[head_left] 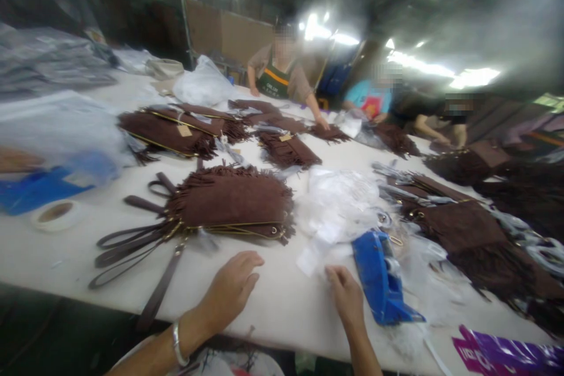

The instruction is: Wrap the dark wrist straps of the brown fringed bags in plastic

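Note:
My left hand [235, 285] hovers over the table's front part with its thumb and fingers apart, holding nothing. Just beyond it lies a stack of brown fringed suede bags [233, 197] with gold zippers, their wrist straps [132, 241] fanned out to the left. My right hand [346, 294] is closed, fingers curled against the thumb. Whether something small is pinched there cannot be made out. Right beside that hand stands a blue tape dispenser [374, 276]. A white slip [319, 249] and a heap of clear plastic bags [339, 197] lie in front of it.
More brown bags [462, 226] crowd the right side, and tagged ones [171, 132] lie farther back. At left are a tape roll [57, 214] and a blue object [39, 188], with a person's hand [20, 160] near. Co-workers [277, 73] work across the white table [264, 317]. Purple packaging [506, 352] sits front right.

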A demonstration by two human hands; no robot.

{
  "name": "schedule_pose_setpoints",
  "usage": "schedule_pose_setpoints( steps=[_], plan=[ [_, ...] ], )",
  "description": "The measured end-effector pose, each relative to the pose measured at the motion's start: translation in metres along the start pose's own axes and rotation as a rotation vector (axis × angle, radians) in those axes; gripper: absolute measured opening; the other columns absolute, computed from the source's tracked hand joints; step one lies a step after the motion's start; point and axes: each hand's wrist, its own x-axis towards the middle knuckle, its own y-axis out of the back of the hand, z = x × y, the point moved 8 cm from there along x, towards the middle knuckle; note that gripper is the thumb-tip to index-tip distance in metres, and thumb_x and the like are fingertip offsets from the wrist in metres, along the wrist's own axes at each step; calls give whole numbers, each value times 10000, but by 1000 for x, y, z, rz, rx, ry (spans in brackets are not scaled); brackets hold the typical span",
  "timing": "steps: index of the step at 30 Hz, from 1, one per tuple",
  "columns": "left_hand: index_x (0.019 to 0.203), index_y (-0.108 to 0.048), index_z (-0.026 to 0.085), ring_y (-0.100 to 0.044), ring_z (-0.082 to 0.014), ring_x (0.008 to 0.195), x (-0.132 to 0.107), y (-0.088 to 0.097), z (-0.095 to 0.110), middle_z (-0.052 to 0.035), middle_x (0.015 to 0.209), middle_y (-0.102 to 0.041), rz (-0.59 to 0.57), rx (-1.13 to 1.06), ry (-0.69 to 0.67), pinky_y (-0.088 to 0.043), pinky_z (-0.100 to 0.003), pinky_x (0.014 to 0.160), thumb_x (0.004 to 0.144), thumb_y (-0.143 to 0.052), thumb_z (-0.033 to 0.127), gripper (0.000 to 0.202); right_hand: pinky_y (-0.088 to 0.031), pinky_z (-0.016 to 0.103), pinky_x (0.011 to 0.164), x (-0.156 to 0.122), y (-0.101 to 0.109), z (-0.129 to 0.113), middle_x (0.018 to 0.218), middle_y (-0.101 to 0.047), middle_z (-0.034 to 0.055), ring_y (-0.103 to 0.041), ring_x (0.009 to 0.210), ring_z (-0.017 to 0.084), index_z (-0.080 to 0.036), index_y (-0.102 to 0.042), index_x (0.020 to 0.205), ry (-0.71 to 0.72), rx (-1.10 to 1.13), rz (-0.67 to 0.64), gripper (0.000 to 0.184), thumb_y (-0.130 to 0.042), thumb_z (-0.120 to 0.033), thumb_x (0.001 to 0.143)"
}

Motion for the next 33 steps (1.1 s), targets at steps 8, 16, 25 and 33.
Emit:
schedule_pose_setpoints(
  steps=[8,16,25,33],
  plan=[
    [1410,-410,230,-299,-249,1397,62,-54,57,-101,1537,-316,-280,-244,-277,-282,-419,1148,795,-589,66,662,-386,265,672,-33,4,-104,760,-642,26,-565,686,174,-219,-607,812,307,-66,-82,287,-499,-462,919],
    [760,-677,168,-579,-202,825,72,-46,23,-22,805,-633,-339,-532,67,-411,-256,723,725,-766,374,227,-378,243,595,-15,31,-77,642,-523,-11,-480,638,158,-206,-589,730,-20,333,-60,359,-550,-535,867],
    [798,-625,126,-589,-146,681,-16,6,-31,-39,749,-665,-393,-1128,619,-427,-252,684,667,-781,366,315,-388,245,573,-27,-53,-123,607,-479,-16,-462,605,147,-203,-532,659,-43,555,-353,400,-553,-544,867],
    [702,-598,124,-556,-136,565,-125,60,-106,-52,651,-668,-2,-997,916,-357,-226,540,596,-816,433,393,-444,276,593,-74,-157,-194,743,-616,29,-542,662,179,-196,-621,987,-151,805,-705,445,-591,-602,806]
  ],
)
